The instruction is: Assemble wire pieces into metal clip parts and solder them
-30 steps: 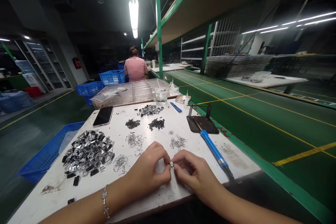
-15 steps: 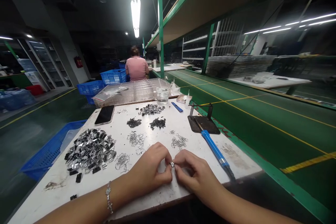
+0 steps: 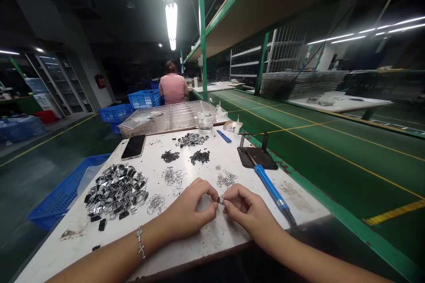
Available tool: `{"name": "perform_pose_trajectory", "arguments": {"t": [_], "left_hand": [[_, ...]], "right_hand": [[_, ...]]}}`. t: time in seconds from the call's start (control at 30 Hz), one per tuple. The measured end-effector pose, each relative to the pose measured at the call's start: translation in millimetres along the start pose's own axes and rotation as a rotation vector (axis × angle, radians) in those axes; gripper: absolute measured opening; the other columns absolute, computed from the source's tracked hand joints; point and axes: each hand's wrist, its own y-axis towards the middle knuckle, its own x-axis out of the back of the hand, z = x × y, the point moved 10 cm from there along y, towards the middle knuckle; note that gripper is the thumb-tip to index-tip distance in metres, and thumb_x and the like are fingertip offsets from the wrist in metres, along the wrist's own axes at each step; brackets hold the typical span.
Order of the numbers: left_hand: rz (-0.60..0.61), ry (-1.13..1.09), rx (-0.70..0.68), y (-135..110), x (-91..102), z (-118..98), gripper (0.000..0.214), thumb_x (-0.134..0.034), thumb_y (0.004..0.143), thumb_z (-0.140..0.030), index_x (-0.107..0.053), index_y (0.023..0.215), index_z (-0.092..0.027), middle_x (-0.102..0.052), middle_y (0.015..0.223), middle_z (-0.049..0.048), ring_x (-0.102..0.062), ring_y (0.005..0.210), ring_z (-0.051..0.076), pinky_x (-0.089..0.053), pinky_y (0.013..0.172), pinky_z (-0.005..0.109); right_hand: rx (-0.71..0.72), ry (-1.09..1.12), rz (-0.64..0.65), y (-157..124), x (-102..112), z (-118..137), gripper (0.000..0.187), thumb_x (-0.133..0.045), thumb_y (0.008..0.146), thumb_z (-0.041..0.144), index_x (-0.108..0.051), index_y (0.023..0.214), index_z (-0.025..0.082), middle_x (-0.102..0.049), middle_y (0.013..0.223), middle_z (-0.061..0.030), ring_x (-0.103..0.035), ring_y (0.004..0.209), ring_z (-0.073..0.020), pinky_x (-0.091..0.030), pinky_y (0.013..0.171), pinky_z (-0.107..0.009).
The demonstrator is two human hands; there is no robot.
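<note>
Between my fingertips, just above the white table, is a small shiny metal part, too small to name further. My left hand pinches its left side between thumb and forefinger. From the right, my right hand grips it with thumb and fingertips. Beyond the hands lie a pile of bent wire pieces and another wire pile. A third wire pile lies left of my left hand. Farther left is a large heap of black and silver clip-like parts.
A blue soldering iron leans on a dark metal stand at right. Small black parts, a phone, a blue strip and a water cup stand farther back. A co-worker sits beyond clear trays.
Both hands have risen slightly away from me with the metal part. The part is turned a little, and my right fingers have shifted on it.
</note>
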Motion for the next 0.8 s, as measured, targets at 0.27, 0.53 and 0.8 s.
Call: {"name": "perform_pose_trajectory", "arguments": {"t": [0.27,0.53,0.8], "left_hand": [[0.020,0.007,0.022,0,-1.6,2,0.007,-0.053,0.080,-0.016,-0.057,0.086,-0.019,-0.057,0.089,0.0027,-0.051,0.088,0.018,-0.040,0.079,0.029],[0.020,-0.006,0.048,0,-2.2,2,0.007,-0.053,0.079,-0.015,-0.055,0.085,-0.019,-0.053,0.085,0.0006,-0.048,0.080,0.015,-0.037,0.071,0.026],[0.025,-0.032,0.066,1,-4.9,4,0.009,-0.050,0.076,-0.012,-0.051,0.081,-0.018,-0.051,0.083,-0.0003,-0.047,0.077,0.014,-0.036,0.068,0.025]], "right_hand": [[-0.027,0.031,0.021,-1,-3,0,0.018,-0.062,0.079,0.035,-0.055,0.079,0.018,-0.052,0.072,0.0001,-0.048,0.065,-0.0140,-0.039,0.059,-0.026],[-0.029,0.026,0.042,-2,-4,-2,0.011,-0.060,0.081,0.028,-0.055,0.082,0.018,-0.052,0.073,0.0009,-0.047,0.065,-0.0127,-0.037,0.059,-0.024],[-0.101,0.117,0.063,3,-6,-10,0.019,-0.064,0.078,0.034,-0.055,0.080,0.017,-0.052,0.070,0.0017,-0.050,0.066,-0.0134,-0.037,0.061,-0.026]]}}
